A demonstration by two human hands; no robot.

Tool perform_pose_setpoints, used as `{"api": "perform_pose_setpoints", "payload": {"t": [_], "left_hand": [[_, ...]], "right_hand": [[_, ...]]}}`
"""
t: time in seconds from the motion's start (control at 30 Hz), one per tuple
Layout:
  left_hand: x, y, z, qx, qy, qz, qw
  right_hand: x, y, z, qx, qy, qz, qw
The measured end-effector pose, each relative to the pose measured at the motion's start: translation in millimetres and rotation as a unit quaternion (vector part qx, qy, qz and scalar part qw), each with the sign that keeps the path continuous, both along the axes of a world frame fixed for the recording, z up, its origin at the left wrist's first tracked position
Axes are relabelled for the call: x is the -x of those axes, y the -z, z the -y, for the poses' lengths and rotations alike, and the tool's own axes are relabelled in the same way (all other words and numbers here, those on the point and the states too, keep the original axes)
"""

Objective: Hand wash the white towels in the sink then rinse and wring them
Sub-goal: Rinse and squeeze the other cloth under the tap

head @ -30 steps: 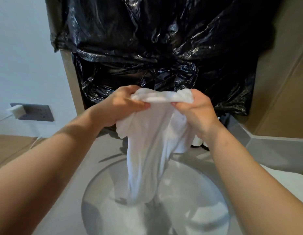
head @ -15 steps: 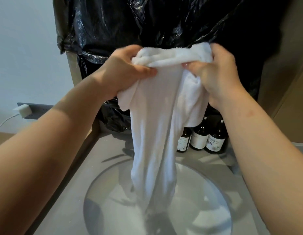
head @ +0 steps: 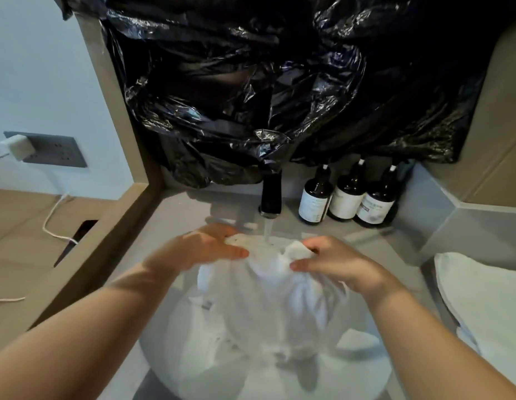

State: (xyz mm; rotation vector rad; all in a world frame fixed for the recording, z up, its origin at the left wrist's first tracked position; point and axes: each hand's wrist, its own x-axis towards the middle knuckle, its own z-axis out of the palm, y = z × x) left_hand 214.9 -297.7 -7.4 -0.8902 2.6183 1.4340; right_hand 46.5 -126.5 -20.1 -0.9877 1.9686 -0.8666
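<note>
charger (head: 18,147) plugged into the grey outlet (head: 54,150) far left, white cable (head: 53,217) trailing down over the wood. moving in now: left hand (head: 204,246) grips the top of the towel (head: 268,290), thumb laid across the front, fingers curled behind. towel is bunched between both hands, its top right under the tap (head: 270,197), water (head: 267,230) running onto it, the rest hanging down into the sink (head: 161,350). lower folds are blurred, hard to read. black bag (head: 251,82) covers the wall above. right hand (head: 337,264) pinches the other side of the towel, thumb pointing inward. behind it, three brown bottles (head: 347,197) stand in a row just beside the tap. far right, a second towel (head: 487,298) lies flat at the edge of view.
</note>
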Motion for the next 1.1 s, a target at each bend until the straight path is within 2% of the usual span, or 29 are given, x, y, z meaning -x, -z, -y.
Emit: {"api": "perform_pose_setpoints", "payload": {"t": [0.1, 0.17, 0.23, 0.33, 0.47, 0.57, 0.63, 0.7, 0.83, 0.9, 0.97, 1.03, 1.1], "left_hand": [[3.7, 33.8, 1.1, -0.085, -0.062, -0.041, 0.994], [13.2, 50.8, 1.1, -0.167, -0.137, -0.071, 0.974], [24.2, 59.3, -1.0, -0.278, -0.191, -0.128, 0.933], [39.5, 63.8, -5.9, -0.396, -0.215, -0.189, 0.873], [53.7, 73.4, -6.9, -0.475, -0.277, -0.171, 0.818], [57.7, 78.2, -9.8, -0.485, -0.232, -0.183, 0.823], [62.7, 73.7, -17.8, -0.435, -0.250, -0.168, 0.849], [64.4, 66.7, -24.8, -0.416, -0.256, -0.171, 0.856], [70.9, 74.9, -16.0, -0.447, -0.316, -0.195, 0.814], [68.5, 78.9, -10.4, -0.467, -0.302, -0.212, 0.804], [64.5, 78.2, -9.9, -0.487, -0.294, -0.224, 0.791], [63.4, 78.5, -12.1, -0.474, -0.275, -0.228, 0.805], [62.0, 81.1, -19.1, -0.441, -0.241, -0.241, 0.830]], "right_hand": [[1.5, 26.6, 7.0, 0.034, 0.073, 0.056, 0.995], [0.6, 35.3, 15.1, 0.069, 0.129, 0.100, 0.984], [-2.4, 38.2, 23.2, 0.090, 0.154, 0.129, 0.976], [-7.5, 46.5, 38.5, 0.128, 0.154, 0.173, 0.964], [-22.7, 57.8, 55.5, 0.125, 0.152, 0.205, 0.959], [-28.1, 64.1, 60.5, 0.175, 0.149, 0.209, 0.951], [-30.9, 68.0, 64.0, 0.199, 0.184, 0.214, 0.938], [-36.9, 69.8, 70.4, 0.205, 0.212, 0.247, 0.923], [-40.7, 76.6, 76.7, 0.191, 0.178, 0.253, 0.932], [-35.4, 76.7, 73.9, 0.177, 0.177, 0.221, 0.943], [-26.0, 76.4, 68.6, 0.190, 0.224, 0.173, 0.940], [-19.4, 72.0, 64.4, 0.215, 0.275, 0.173, 0.921], [-21.6, 67.6, 65.0, 0.257, 0.283, 0.198, 0.902]]}}
